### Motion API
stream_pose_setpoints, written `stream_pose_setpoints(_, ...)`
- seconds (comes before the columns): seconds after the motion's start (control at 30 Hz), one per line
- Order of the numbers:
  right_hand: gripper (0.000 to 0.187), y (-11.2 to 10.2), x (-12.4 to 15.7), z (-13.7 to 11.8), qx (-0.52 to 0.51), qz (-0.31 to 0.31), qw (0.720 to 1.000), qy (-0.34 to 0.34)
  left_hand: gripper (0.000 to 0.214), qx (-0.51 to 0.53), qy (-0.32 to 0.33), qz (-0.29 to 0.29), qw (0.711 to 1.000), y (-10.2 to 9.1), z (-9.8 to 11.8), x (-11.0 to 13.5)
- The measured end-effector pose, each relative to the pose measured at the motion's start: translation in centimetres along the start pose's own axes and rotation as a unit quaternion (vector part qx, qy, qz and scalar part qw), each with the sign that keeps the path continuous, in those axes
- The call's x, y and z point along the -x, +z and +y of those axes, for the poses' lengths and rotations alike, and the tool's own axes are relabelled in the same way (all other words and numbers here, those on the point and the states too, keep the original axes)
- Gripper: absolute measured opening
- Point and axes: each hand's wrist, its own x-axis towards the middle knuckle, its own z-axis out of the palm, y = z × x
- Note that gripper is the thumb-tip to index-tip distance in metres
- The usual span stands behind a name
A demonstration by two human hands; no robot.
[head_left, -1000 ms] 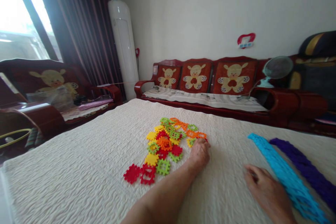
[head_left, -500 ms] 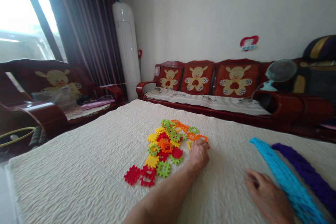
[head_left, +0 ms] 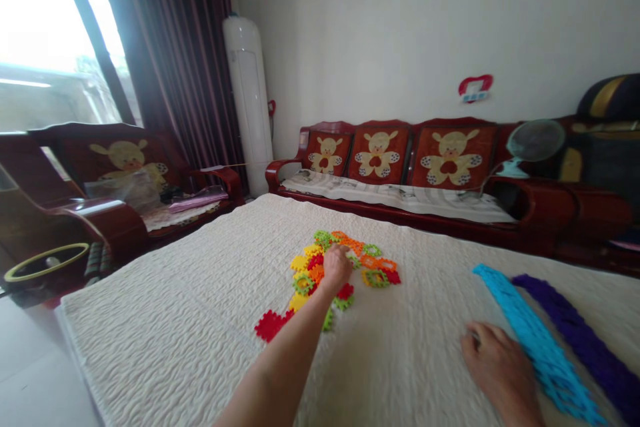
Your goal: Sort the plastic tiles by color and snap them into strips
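Note:
My left hand (head_left: 338, 268) reaches over a loose heap of flat plastic interlocking tiles with toothed edges. Its fingers are bent closed and point down into the heap; what they hold, if anything, is hidden. Around it lie yellow tiles (head_left: 299, 262), a red tile (head_left: 270, 325) and an orange tile (head_left: 371, 261). Just right of the heap, a green frame tile (head_left: 375, 278) lies against a red one. My right hand (head_left: 497, 363) rests loosely curled on the quilted cover, thumb a little apart and nothing seen in it, beside a light-blue strip (head_left: 537, 347) of joined pieces.
A purple strip (head_left: 575, 333) lies beyond the blue one. The pale quilted cover (head_left: 175, 307) spreads over the table. Behind stand a wooden sofa (head_left: 350, 197) with bear cushions and a small fan (head_left: 536, 141). An armchair (head_left: 115, 217) and a bin (head_left: 47, 273) are at left.
My left hand has moved left from the heap's right side to its middle. Green and red tiles now show where it was. My right hand stays beside the blue strip. The view has shifted slightly.

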Motion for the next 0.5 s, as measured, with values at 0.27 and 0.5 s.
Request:
stream_pose_setpoints(0.27,0.027,-0.5,-0.2,-0.5,0.016,0.003,1.000,-0.002,0.039,-0.076,-0.126,-0.020,0.989,-2.9,-7.4,-2.2)
stream_pose_setpoints(0.5,0.026,-1.0,-0.2,-0.8,0.026,-0.010,0.999,0.016,0.033,-0.118,-0.064,-0.032,0.990,-2.7,-5.9,-1.6)
